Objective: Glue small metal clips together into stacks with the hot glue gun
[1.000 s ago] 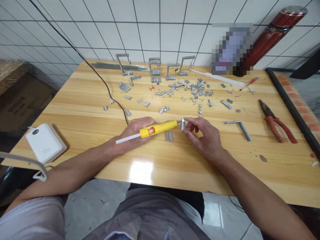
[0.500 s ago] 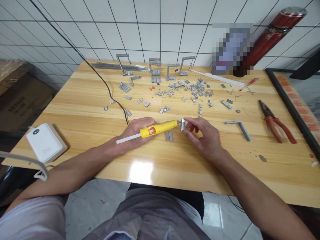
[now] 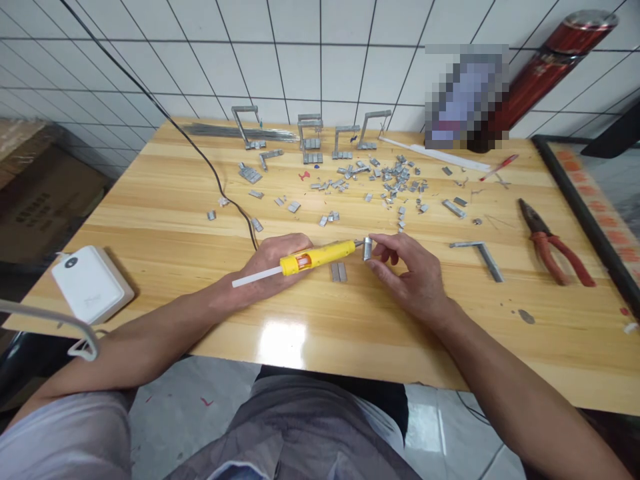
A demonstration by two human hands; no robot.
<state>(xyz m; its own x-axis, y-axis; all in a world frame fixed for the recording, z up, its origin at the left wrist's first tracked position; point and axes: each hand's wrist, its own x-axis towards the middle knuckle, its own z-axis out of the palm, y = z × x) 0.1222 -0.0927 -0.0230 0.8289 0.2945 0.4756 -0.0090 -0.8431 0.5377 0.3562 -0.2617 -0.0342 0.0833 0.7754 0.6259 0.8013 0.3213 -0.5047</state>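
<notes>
My left hand [image 3: 280, 261] is wrapped round a yellow hot glue gun [image 3: 325, 255], with a white glue stick [image 3: 256, 277] poking out of its back end. The gun's metal nozzle meets the left edge of a small flat grey metal piece [image 3: 367, 249]. Thumb and index finger of my right hand [image 3: 407, 267] pinch that piece, holding it upright just above the table. Below the gun, a pair of grey metal pieces [image 3: 339, 271] lies side by side on the wood.
Small grey metal bits [image 3: 397, 177] are scattered behind my hands, with several standing metal frames [image 3: 245, 127] near the wall. To the right lie an L-shaped metal piece [image 3: 483, 257] and red-handled pliers [image 3: 545, 247]. A white power bank [image 3: 93, 283] sits left; a black cable [image 3: 215, 170] crosses the table.
My right hand has turned the small metal piece slightly at the nozzle. The glue gun and my left hand stay almost in place.
</notes>
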